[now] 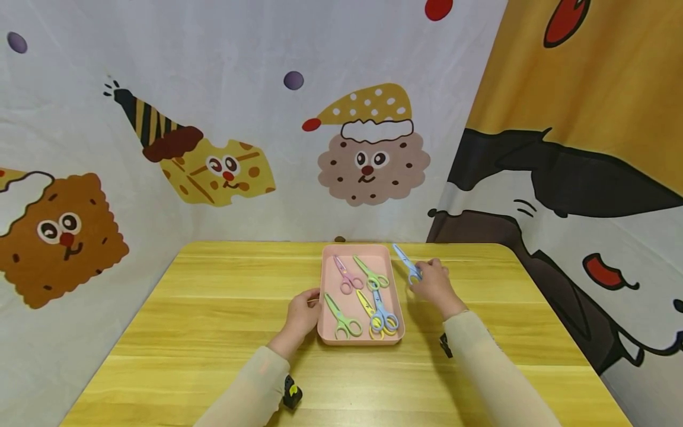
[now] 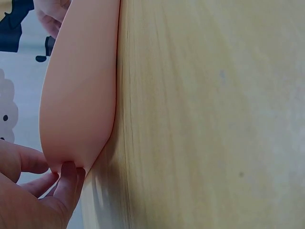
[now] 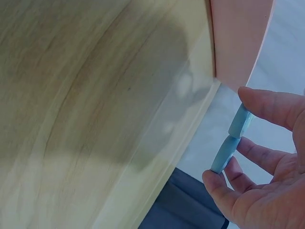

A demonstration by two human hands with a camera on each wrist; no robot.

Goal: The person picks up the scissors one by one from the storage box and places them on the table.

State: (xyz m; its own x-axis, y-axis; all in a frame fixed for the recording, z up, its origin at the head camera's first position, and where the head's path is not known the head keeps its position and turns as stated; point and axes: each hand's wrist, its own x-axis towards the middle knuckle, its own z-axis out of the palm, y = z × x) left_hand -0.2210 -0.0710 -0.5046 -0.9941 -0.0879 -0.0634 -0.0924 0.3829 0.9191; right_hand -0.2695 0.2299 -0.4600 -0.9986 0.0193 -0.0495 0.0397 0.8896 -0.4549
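Note:
A pink tray (image 1: 334,279) on the table holds several small scissors. Inside are pink scissors (image 1: 348,281), light green scissors (image 1: 373,276) near the far end, green scissors (image 1: 345,325) at the near left, and yellow scissors (image 1: 369,307) partly covered by blue scissors (image 1: 380,308). My left hand (image 1: 303,314) holds the tray at its left side, its bent fingers (image 2: 69,183) against the wall and rim. Just right of the tray, my right hand (image 1: 434,289) pinches another pair of blue scissors (image 1: 408,265) by the handles, blades pointing away; the handle loops (image 3: 233,138) show edge-on between thumb and fingers.
The wooden table (image 1: 224,296) extends around the tray, its far edge close behind. A curtain (image 1: 240,59) with cartoon biscuits and cheese hangs behind it. Each sleeve has a small black device (image 1: 291,392) at the wrist.

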